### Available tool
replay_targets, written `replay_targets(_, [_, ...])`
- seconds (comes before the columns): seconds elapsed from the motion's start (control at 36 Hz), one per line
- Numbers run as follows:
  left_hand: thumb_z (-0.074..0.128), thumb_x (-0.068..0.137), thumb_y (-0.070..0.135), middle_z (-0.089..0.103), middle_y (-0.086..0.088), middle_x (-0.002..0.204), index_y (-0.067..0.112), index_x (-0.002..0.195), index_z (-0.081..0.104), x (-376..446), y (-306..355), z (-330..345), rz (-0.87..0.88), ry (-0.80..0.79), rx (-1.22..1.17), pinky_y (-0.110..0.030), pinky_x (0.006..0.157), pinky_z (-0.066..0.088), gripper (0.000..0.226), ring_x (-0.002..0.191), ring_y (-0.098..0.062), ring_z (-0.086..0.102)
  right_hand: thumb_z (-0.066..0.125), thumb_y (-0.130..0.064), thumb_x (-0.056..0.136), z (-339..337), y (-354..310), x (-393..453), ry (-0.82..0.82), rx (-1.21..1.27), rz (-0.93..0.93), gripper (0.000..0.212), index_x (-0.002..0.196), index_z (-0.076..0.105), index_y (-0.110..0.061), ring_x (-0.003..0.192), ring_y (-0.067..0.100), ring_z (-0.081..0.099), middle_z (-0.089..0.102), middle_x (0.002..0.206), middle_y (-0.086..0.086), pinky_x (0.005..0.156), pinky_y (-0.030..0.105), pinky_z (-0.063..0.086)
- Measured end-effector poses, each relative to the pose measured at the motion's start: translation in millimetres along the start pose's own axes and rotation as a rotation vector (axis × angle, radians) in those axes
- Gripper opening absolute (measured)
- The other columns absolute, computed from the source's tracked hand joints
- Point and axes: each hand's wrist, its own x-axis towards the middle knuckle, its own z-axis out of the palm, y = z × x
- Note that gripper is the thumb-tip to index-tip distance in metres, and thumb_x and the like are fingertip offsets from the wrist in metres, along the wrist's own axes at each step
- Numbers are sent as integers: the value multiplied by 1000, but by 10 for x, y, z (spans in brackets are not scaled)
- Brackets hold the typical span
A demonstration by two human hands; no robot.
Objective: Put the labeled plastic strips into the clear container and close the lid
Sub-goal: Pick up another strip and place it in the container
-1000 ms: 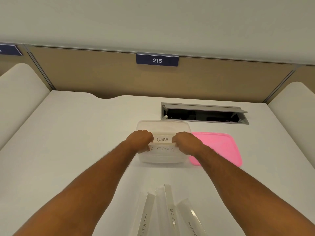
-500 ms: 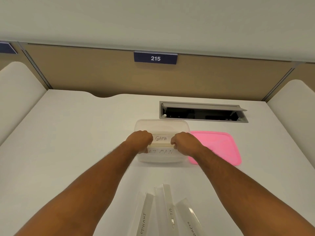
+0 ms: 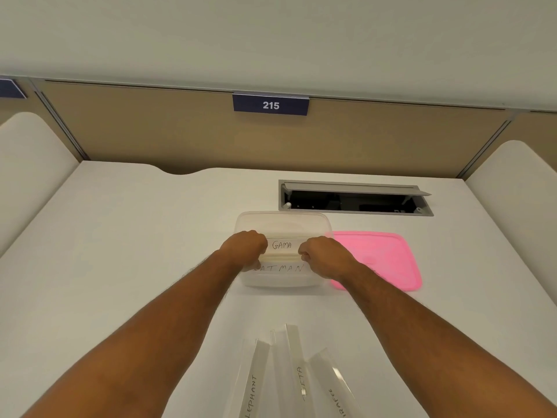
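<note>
our left hand (image 3: 244,248) and right hand (image 3: 320,254) both curl round the ends of the clear plastic strip labelled "gama" (image 3: 282,246), fingers closed on it, holding it over the open clear rectangular plastic container (image 3: 281,220) in the middle of the white surface (image 3: 126,236). a second strip marked "batman" (image 3: 283,268) lies in the container just nearer us. three more labelled clear strips (image 3: 297,378) wait on the surface close to us, apart from the container. the flat pink plastic lid (image 3: 382,257) lies just to the right of the container; we cannot tell whether they touch.

risks as we judge them: the strip looks about as long as the container, so a skewed drop could leave an end riding on the rim and block the lid later. pressing down unevenly could tip or slide the light container. our right forearm passes over the lid's near corner and could drag it on withdrawal. stacked strips may stand too high for the lid to seat.
</note>
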Motion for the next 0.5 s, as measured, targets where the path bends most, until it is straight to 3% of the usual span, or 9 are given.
replay_targets(0.11, [76,85,30,62,-6,116,18,121,63,-32,-4,-2,6,46,7,-33,79,47,40,102,-29,61,48,-12,98,-21,-37,-34,23,2,6,21,82,62,-10,79,27,61,66,85,4,71,38,52])
replay_targets(0.22, [70,90,35,65,-4,114,19,120,65,-87,7,5,11,125,4,-35,82,50,34,100,-27,62,48,-12,97,-55,-81,-78,55,0,3,29,68,47,-16,68,25,54,55,71,0,60,34,41])
replay_targets(0.39, [58,96,38,69,-1,114,25,122,64,-210,80,18,36,279,-50,-34,81,49,30,101,-25,64,46,-15,96,-97,-144,-175,133,6,-18,35,63,40,-22,65,25,51,50,69,-3,56,34,37])
replay_targets(0.5, [56,97,35,68,3,118,23,125,62,-335,155,66,64,358,-116,-34,83,50,31,107,-22,62,46,-20,98,-89,-182,-266,194,10,-38,25,77,60,-19,72,22,59,62,82,-2,61,33,48])
